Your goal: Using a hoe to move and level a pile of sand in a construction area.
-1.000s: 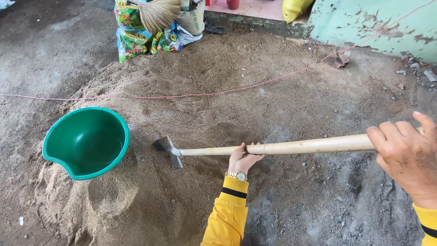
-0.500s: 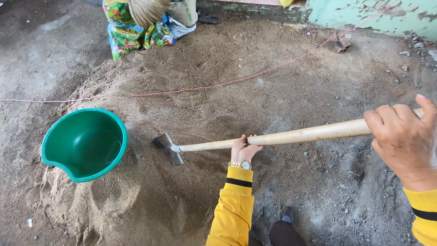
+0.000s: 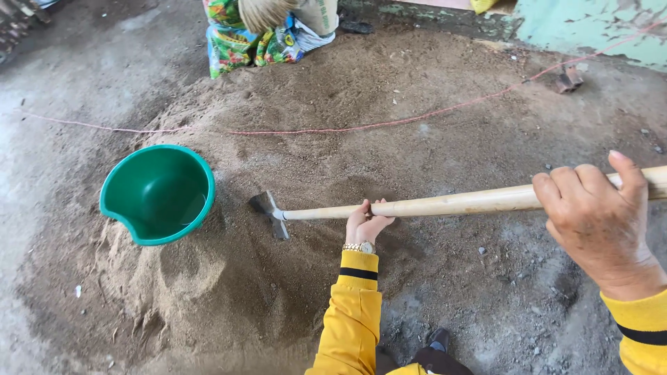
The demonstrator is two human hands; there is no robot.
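The left hand (image 3: 367, 226) was closed around the pale wooden handle (image 3: 445, 205) of a hoe, its fingers (image 3: 363, 207) curled over the top of the shaft at about the middle of its length, with a gold-coloured wristwatch (image 3: 360, 247) showing just above the cuff of a yellow sleeve (image 3: 351, 312) banded in black. The right hand (image 3: 597, 222) gripped the same handle farther back, near the right edge of the view, fingers wrapped over the wood and the thumb raised along it; its wrist ended in a matching yellow sleeve. The hoe lay nearly level, running from the right side of the view toward the left, and its dark metal blade (image 3: 267, 208) rested with its edge down in the sand pile (image 3: 333, 125), partly sunk so that the lower edge could not be seen. Just left of the blade, close but apart from it, a green plastic basin (image 3: 114, 201) sat tilted on the slope of the sand, its mouth turned up and toward the blade and its inside bare. A thin red string (image 3: 389, 123) ran across the sand behind the hoe, from the left side to the upper right. At the top of the view a colourful printed sack (image 3: 233, 42) stood on the ground at the far edge of the pile, and a green painted wall (image 3: 590, 28) with flaking paint closed the upper right corner. The tip of a dark shoe (image 3: 439, 339) showed at the bottom, on grey gritty ground (image 3: 528, 305).
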